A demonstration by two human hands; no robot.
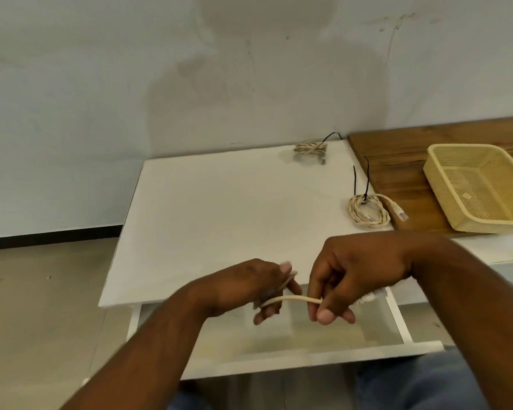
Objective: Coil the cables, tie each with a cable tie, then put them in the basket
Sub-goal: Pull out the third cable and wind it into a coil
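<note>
Over the open white drawer (308, 359) at the near edge of the counter (219, 208), both hands work one cream cable (293, 298). The left hand (246, 288) has the cable looped round its curled fingers (267, 313); motion blur hides how many turns there are. A short span of cable runs across to the right hand (353, 276), which pinches it between thumb and curled fingers, and more of it shows just behind that hand.

Farther back, near the counter's right edge, lies the nearer coil (367, 214), bound by a black tie (367, 184) whose tails stand up. Its plug (400, 214) reaches onto the wooden board (397, 161) beside the counter. On that board sits the yellow mesh basket (439, 184), well apart from the hands.

At the counter's far right corner, close to the wall, rests the farther coil (310, 148), with a thin black tail sticking up from it.
</note>
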